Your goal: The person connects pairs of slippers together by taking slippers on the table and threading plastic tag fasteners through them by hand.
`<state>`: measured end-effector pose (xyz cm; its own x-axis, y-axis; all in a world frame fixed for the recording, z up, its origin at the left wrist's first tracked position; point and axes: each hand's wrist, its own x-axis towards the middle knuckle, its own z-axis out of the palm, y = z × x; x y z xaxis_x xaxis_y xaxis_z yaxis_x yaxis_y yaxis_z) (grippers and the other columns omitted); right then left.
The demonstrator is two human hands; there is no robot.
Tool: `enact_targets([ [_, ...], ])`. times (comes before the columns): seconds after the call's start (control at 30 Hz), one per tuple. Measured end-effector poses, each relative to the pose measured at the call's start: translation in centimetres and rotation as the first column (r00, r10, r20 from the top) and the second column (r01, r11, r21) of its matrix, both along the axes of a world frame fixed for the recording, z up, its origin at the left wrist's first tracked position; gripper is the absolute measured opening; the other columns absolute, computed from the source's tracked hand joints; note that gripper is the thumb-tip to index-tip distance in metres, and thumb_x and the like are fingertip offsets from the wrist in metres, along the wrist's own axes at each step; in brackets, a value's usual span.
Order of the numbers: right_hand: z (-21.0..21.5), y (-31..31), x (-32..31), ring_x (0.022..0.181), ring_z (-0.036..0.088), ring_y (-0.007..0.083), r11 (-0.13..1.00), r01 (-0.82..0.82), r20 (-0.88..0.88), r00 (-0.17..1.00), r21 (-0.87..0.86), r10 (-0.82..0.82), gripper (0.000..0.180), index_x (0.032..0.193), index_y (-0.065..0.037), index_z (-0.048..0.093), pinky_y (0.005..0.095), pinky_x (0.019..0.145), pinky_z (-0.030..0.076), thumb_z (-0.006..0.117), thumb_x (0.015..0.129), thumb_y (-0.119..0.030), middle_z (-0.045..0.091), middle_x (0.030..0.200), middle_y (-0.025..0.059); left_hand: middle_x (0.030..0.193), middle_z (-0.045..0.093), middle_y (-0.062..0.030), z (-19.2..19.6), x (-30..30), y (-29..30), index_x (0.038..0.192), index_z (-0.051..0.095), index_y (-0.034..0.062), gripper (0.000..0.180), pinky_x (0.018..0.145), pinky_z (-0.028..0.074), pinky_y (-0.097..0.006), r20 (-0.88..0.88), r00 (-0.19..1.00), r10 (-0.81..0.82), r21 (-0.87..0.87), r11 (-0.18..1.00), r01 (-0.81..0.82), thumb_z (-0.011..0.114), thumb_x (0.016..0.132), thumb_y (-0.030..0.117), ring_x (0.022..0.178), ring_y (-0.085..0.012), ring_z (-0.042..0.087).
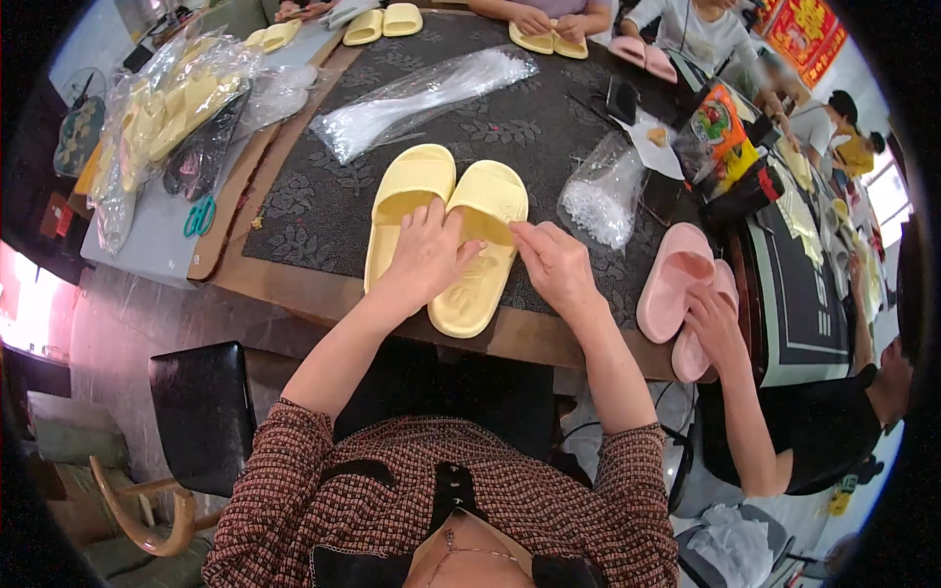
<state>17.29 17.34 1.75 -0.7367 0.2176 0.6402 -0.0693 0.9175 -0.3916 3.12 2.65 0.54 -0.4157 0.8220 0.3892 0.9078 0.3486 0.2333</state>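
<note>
Two yellow slippers (446, 230) lie side by side on the counter (323, 220), long axes running away from the person. The left hand (423, 253) rests loosely open across both; the right hand (555, 265) pinches the right slipper's strap edge, equally near.

Your two slippers (446, 230) lie side by side on the mat (314, 211). Taking them as centre: the long plastic bundle (421, 98) lies behind, the scissors (200, 216) left, the small bag (603, 191) right.
</note>
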Motion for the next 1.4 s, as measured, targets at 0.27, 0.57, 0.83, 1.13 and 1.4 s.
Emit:
enact_targets([
  [0.27, 1.9, -5.0, 1.4, 0.06, 0.058, 0.0226, 0.963, -0.222, -0.089, 0.968, 0.15, 0.237, 0.023, 0.098, -0.004, 0.063, 0.0334, 0.053, 0.048, 0.066, 0.075, -0.005, 0.055, 0.066, 0.0066, 0.104, 0.051, -0.0185, -0.6, 0.9, 1.4, 0.113, 0.053, -0.0024, 0.047, 0.081, 0.039, -0.045, -0.038, 0.997, -0.072, 0.028, 0.997, 0.073, 0.063, 0.081, 0.031, 0.098, -0.0332, 0.049],
  [0.57, 5.6, -11.5, 1.9, 0.055, 0.05, 0.0151, 0.816, -0.536, -0.204, 0.793, 0.214, 0.574, 0.033, 0.102, 0.001, 0.063, 0.0278, 0.048, 0.041, 0.069, 0.071, -0.01, 0.05, 0.066, 0.0022, 0.109, 0.049, -0.0202, 0.1, 2.2, 0.8, 0.117, 0.051, 0.0017, 0.045, 0.08, 0.04, -0.046, 0.094, 0.985, -0.142, 0.018, 0.99, 0.141, 0.061, 0.084, 0.031, 0.094, -0.0355, 0.05],
  [0.83, 6.1, -11.9, 1.7, 0.056, 0.053, 0.0157, 0.794, -0.579, -0.198, 0.769, 0.184, 0.607, 0.033, 0.101, 0.002, 0.063, 0.0277, 0.049, 0.043, 0.071, 0.071, -0.009, 0.053, 0.066, 0.0032, 0.118, 0.05, -0.0161, 2.4, 3.4, -4.0, 0.122, 0.054, 0.0053, 0.048, 0.082, 0.046, -0.037, 0.201, 0.898, -0.39, 0.438, 0.856, 0.273, 0.068, 0.077, 0.003, 0.099, -0.0302, 0.054],
  [1.13, 8.3, -12.0, 1.7, 0.062, 0.06, 0.0241, 0.814, -0.579, -0.242, 0.798, -0.053, 0.552, 0.035, 0.103, 0.001, 0.06, 0.0343, 0.052, 0.048, 0.072, 0.071, -0.004, 0.058, 0.069, 0.0079, 0.104, 0.06, -0.0096, 3.2, 3.5, -6.5, 0.106, 0.064, 0.0024, 0.02, 0.077, 0.048, -0.026, 0.573, 0.558, -0.6, 0.678, 0.73, 0.088, 0.058, 0.087, 0.001, 0.089, -0.0154, 0.058],
  [1.4, 5.5, -9.2, 1.7, 0.097, 0.06, 0.0344, 0.902, -0.315, -0.07, 0.949, -0.295, 0.308, 0.041, 0.117, 0.001, 0.053, 0.0372, 0.078, 0.052, 0.064, 0.078, 0.0, 0.059, 0.109, 0.0199, 0.1, 0.066, -0.0126, 4.3, 3.8, -8.3, 0.108, 0.061, -0.0041, 0.025, 0.072, 0.05, -0.026, 0.694, 0.091, -0.714, 0.7, 0.641, -0.314, 0.048, 0.097, 0.014, 0.076, -0.0128, 0.059],
])
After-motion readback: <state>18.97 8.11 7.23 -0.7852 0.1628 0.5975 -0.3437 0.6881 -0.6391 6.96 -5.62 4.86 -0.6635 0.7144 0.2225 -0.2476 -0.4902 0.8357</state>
